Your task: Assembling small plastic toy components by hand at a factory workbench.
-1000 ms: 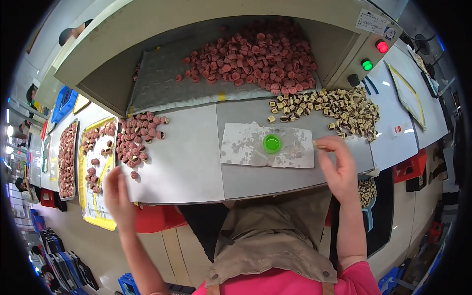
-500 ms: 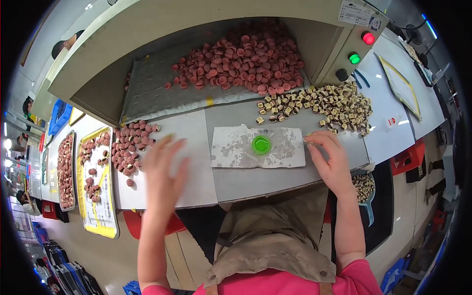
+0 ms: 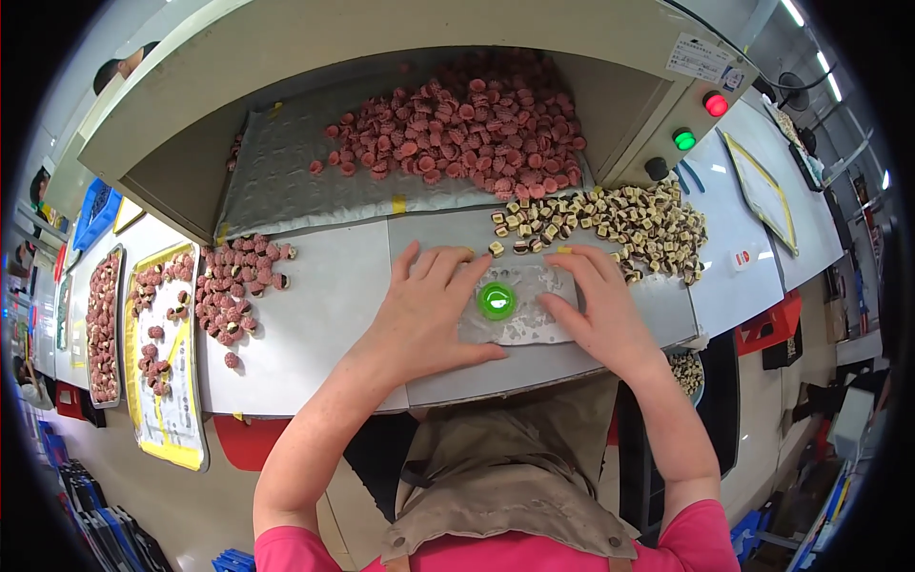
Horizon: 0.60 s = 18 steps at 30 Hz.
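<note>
A white, blotched rectangular board (image 3: 526, 329) lies on the table in front of me, with a round bright green piece (image 3: 496, 301) on its middle. My left hand (image 3: 426, 310) is open and spread over the board's left part, hiding it; its thumb reaches along the front edge. At the right end my right hand (image 3: 602, 313) is open, thumb and fingers apart around the board's edge. Something yellow shows at a fingertip of each hand. Just beyond the right hand lies a heap of small cream-and-dark-brown cubes (image 3: 658, 224).
Pink-red ridged cups (image 3: 477, 133) are heaped on a grey mat (image 3: 286, 181) inside the hooded machine. Pink pieces (image 3: 229, 286) with dark-and-cream filling cluster at left, beside a yellow-edged tray (image 3: 186, 419) and a filled tray (image 3: 103, 334). Red and green lamps (image 3: 684, 140) sit on the machine's right post.
My left hand has moved right, from the bare table near the pink pieces onto the board's left part. My right hand has shifted slightly left and further over the board.
</note>
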Motion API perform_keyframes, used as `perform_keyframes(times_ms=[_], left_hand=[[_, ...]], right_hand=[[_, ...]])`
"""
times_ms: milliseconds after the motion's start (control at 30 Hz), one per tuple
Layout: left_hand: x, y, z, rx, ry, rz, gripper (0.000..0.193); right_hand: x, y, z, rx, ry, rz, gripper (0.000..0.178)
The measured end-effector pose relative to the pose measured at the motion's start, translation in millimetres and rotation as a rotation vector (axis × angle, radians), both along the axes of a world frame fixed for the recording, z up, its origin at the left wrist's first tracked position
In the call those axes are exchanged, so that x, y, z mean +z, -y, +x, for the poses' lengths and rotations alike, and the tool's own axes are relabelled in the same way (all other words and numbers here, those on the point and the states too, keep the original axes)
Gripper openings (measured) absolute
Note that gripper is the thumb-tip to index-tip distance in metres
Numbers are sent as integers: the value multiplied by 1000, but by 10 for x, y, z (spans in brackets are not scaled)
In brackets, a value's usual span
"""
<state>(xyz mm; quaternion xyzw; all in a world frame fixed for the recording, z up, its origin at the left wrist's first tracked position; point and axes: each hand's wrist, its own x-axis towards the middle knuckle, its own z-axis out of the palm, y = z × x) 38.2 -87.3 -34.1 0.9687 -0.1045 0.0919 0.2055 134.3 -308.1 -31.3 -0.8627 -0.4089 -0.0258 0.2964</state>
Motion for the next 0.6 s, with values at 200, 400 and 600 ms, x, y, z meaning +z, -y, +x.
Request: perform_keyframes(times_ms=[200, 400, 600], left_hand=[[-71, -32, -105, -21, 60, -71, 82], [-125, -57, -124, -18, 97, -89, 75], [-143, -79, -133, -13, 90, -102, 77]], right_hand=[[121, -163, 103, 115, -156, -231, 36], [207, -330, 271, 153, -470, -384, 39], [252, -428, 398, 194, -556, -567, 38]])
